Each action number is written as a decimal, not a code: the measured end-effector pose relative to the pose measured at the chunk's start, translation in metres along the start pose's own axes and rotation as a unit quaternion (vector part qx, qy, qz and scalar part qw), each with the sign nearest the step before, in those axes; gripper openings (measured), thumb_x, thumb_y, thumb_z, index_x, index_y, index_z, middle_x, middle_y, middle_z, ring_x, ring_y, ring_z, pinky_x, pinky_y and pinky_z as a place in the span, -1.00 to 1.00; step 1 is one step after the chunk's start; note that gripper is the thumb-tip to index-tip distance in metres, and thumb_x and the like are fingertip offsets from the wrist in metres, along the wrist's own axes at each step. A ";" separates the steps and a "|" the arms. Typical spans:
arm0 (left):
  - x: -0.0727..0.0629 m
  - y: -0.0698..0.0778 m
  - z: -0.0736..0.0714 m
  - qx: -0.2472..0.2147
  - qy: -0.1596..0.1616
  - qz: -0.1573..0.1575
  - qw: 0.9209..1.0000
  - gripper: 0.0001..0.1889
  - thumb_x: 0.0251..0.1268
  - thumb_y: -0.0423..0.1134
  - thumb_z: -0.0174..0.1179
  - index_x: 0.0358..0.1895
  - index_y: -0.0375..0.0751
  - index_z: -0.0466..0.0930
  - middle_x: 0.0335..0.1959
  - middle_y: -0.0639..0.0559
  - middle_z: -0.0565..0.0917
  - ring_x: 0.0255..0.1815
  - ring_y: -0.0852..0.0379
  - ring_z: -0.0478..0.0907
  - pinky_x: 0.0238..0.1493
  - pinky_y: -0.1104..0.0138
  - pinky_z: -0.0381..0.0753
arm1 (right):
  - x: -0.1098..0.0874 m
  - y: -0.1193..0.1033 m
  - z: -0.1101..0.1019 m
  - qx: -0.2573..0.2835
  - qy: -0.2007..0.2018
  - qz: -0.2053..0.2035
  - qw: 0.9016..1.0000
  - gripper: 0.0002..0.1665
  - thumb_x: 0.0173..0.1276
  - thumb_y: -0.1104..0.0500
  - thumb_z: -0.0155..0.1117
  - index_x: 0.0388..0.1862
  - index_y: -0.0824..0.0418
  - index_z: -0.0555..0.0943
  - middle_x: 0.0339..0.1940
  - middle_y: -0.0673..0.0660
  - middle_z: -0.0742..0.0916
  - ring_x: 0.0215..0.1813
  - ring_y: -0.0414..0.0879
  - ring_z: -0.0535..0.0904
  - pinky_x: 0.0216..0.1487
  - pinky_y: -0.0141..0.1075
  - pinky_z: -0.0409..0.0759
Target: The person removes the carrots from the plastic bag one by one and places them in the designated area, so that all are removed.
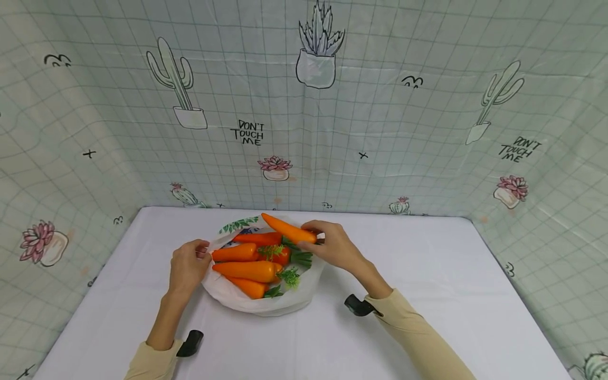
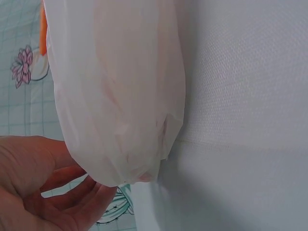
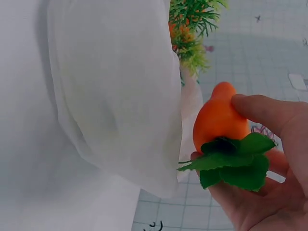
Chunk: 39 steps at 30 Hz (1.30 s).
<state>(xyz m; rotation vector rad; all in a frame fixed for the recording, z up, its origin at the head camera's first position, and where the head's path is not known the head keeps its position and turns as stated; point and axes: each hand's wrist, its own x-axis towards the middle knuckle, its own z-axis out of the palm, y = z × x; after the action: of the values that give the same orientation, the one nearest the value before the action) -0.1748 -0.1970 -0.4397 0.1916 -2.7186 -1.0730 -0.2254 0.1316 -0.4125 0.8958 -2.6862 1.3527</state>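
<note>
A white plastic bag [image 1: 285,306] stands on the table with its mouth spread wide, and several orange carrots [image 1: 244,271] with green tops lie in it. My left hand [image 1: 187,268] pinches the bag's rim on the left side; in the left wrist view the fingers curl at the edge of the white plastic [image 2: 120,96]. Above the bag's back right rim, my right hand [image 1: 338,246] grips one carrot [image 1: 286,228] near its thick end, the tip pointing left. The right wrist view shows broad green leaves [image 3: 236,166] on that carrot, between thumb and fingers.
A white cloth covers the table [image 1: 413,264]. Behind and at both sides hangs a grid-patterned curtain [image 1: 323,121] printed with cacti and succulents. Black devices [image 1: 358,305] sit at both wrists, by the beige sleeves [image 1: 413,327].
</note>
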 end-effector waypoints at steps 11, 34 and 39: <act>-0.001 0.001 -0.001 -0.002 0.006 0.002 1.000 -0.74 0.29 -0.54 0.21 0.01 -0.60 0.64 -0.18 -0.43 0.70 -0.19 -0.27 0.65 0.00 -0.10 0.68 | -0.014 0.006 -0.011 0.037 0.030 0.039 0.998 -0.56 0.35 0.20 0.48 0.17 0.29 0.66 0.05 0.20 0.75 0.03 0.06 0.68 0.01 -0.19 0.73; 0.001 0.000 -0.002 0.002 0.003 0.011 1.000 -0.75 0.28 -0.56 0.22 0.00 -0.60 0.63 -0.19 -0.43 0.70 -0.20 -0.26 0.65 0.00 -0.09 0.69 | -0.046 0.028 -0.036 0.166 0.090 0.165 0.968 -0.47 0.43 -0.01 0.40 0.29 0.17 0.62 0.22 0.18 0.69 0.15 0.06 0.67 0.22 -0.10 0.57; 0.001 0.000 -0.002 0.003 0.000 0.010 1.000 -0.74 0.28 -0.55 0.22 0.01 -0.61 0.63 -0.19 -0.43 0.69 -0.20 -0.26 0.65 0.00 -0.08 0.69 | -0.054 0.033 -0.036 0.187 0.109 0.196 0.956 -0.43 0.42 -0.05 0.41 0.32 0.16 0.60 0.23 0.18 0.68 0.10 -0.01 0.70 0.20 -0.20 0.58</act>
<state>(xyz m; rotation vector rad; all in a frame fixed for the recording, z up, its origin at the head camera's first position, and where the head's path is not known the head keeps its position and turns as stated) -0.1753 -0.1981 -0.4383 0.1653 -2.7188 -1.0604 -0.2054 0.2000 -0.4271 0.1880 -2.5646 1.9497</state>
